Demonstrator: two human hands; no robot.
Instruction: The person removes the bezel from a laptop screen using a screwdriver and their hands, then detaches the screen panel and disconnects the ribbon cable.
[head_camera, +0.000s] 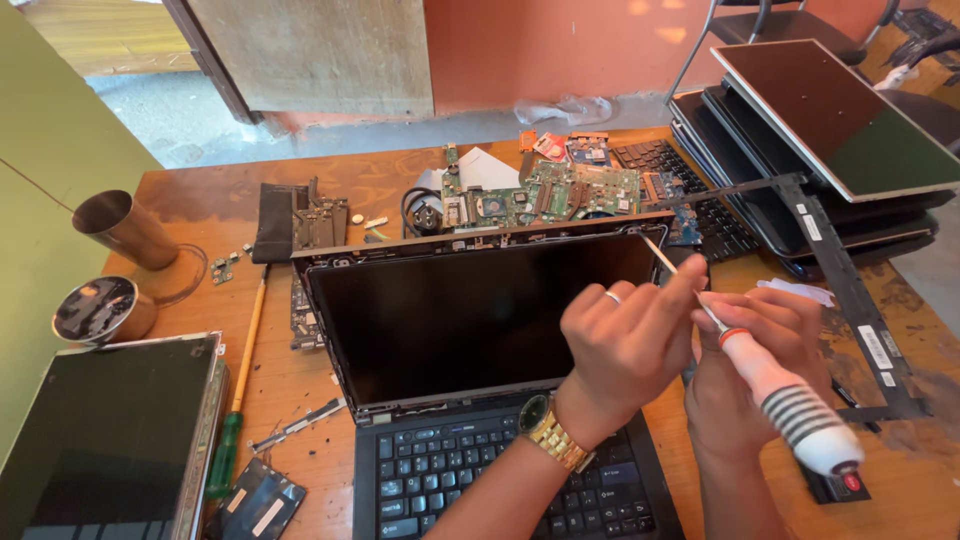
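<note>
An open black laptop (470, 320) stands in front of me with its screen bezel off and its keyboard (480, 480) below. My right hand (770, 360) grips a white screwdriver with a ribbed handle (790, 400); its thin shaft (665, 262) reaches up to the screen's upper right corner. My left hand (625, 340), with a ring and a gold watch, crosses over the keyboard. Its fingers pinch the shaft next to the right hand, by the screen's right edge.
A green circuit board (545, 195) lies behind the laptop. Stacked laptops and a loose panel (830, 120) sit at right, with a black bezel frame (850, 290) leaning down. At left are another screen panel (110, 440), a metal cup (125, 228), a round tin (100, 308) and a yellow-green screwdriver (240, 380).
</note>
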